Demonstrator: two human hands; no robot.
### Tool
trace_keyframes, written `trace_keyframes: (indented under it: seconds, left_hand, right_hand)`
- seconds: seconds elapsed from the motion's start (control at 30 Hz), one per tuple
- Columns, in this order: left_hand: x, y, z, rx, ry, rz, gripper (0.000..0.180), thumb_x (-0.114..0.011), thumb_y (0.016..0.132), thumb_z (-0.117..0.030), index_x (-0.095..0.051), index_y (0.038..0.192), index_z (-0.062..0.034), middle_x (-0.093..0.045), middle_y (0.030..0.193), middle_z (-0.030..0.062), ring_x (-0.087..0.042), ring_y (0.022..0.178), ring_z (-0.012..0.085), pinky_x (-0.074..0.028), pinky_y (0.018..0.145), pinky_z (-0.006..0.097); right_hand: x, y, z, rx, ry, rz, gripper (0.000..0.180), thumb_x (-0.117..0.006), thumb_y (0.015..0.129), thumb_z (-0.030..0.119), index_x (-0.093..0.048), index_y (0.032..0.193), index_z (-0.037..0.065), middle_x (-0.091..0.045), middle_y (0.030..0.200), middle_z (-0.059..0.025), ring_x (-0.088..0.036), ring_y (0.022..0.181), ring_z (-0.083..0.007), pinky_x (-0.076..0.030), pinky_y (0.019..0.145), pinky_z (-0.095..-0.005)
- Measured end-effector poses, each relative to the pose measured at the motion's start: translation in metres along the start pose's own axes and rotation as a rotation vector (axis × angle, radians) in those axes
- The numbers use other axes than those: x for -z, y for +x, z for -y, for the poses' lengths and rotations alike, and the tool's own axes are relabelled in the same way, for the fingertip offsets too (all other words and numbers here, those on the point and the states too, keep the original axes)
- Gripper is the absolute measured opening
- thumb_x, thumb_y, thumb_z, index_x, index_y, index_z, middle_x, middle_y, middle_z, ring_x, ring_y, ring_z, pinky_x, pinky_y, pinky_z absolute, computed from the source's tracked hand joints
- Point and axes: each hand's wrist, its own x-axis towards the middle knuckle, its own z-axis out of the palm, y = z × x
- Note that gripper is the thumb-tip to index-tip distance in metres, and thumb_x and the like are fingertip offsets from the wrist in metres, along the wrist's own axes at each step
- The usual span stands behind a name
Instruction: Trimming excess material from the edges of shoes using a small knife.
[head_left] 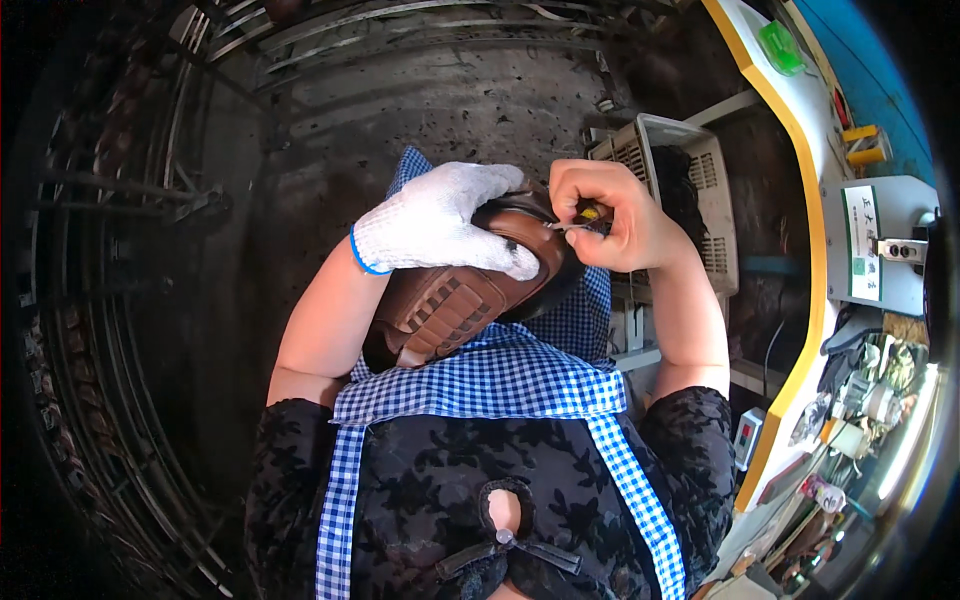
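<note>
Over the apron, the gloved left hand (440, 222) clasps a brown shoe (470, 290); right hand (610, 215) pinches a small tool (572, 227).

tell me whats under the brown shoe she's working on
Under the brown shoe lies the blue checked apron over the lap. The gloved left hand covers its upper part, the bare right hand holds a small tool at its rim. The sole is hidden.

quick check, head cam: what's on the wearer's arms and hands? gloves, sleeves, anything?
Left hand wears a white knitted work glove with a blue-trimmed cuff. Right hand is bare, no glove. Both forearms are bare; short dark floral-patterned sleeves end near the elbows. A blue-and-white checked apron covers the front. No watch or jewellery visible.
</note>
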Motion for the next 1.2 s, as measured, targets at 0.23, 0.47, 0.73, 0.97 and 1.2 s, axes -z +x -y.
trace_keyframes:
  seconds: [0.23, 0.47, 0.73, 0.97, 1.2]
  left_hand:
    - [0.013, -0.005, -0.006, 0.012, -0.160, -0.065, 0.068, -0.082, 0.058, -0.032, -0.061, 0.113, 0.0012, -0.065, 0.105, 0.0136, -0.062, 0.096, 0.0243, -0.047, 0.088, 0.033]
    - [0.039, -0.012, 0.007, -0.024, -0.716, -0.710, 0.052, -0.073, 0.075, -0.015, -0.054, 0.119, 0.0037, -0.063, 0.107, 0.0099, -0.060, 0.096, 0.0179, -0.047, 0.089, 0.029]
    - [0.040, -0.007, 0.078, 0.034, -1.188, -0.986, 0.046, -0.069, 0.085, -0.024, -0.053, 0.123, -0.0028, -0.060, 0.114, 0.0085, -0.059, 0.101, 0.0174, -0.049, 0.088, 0.032]
    - [-0.014, -0.091, 0.069, 0.061, -0.046, -0.826, 0.067, -0.077, 0.076, -0.032, -0.050, 0.129, -0.0005, -0.060, 0.114, 0.0164, -0.063, 0.090, 0.0209, -0.050, 0.082, 0.033]
    - [0.005, -0.102, 0.065, 0.256, 0.352, -0.793, 0.044, -0.073, 0.073, -0.038, -0.066, 0.095, 0.0003, -0.063, 0.094, 0.0200, -0.063, 0.088, 0.0363, -0.050, 0.079, 0.040]
  right_hand:
    - [0.002, -0.026, -0.025, -0.094, 0.382, -0.105, 0.014, -0.061, 0.071, 0.004, -0.047, 0.073, 0.004, -0.048, 0.077, -0.0008, -0.043, 0.066, -0.0087, -0.035, 0.059, -0.0220]
    - [-0.085, -0.074, -0.116, -0.408, 0.467, -0.525, 0.036, -0.072, 0.081, 0.024, -0.062, 0.110, 0.005, -0.064, 0.105, -0.0032, -0.056, 0.078, -0.0089, -0.045, 0.069, -0.0230]
    - [-0.157, -0.058, -0.147, -0.569, 1.452, -0.391, 0.079, -0.066, 0.081, 0.045, -0.033, 0.141, 0.006, -0.060, 0.120, -0.0076, -0.065, 0.092, -0.0180, -0.055, 0.071, -0.0281]
    - [-0.140, 0.002, -0.135, -0.627, 1.299, -0.372, 0.047, -0.047, 0.091, 0.033, -0.040, 0.135, 0.017, -0.060, 0.094, 0.0012, -0.048, 0.055, -0.0052, -0.029, 0.039, -0.0163]
    - [-0.144, 0.073, -0.112, -0.579, 1.037, -0.307, 0.057, -0.053, 0.091, 0.024, -0.032, 0.143, 0.016, -0.062, 0.103, -0.0015, -0.043, 0.056, -0.0040, -0.029, 0.043, -0.0180]
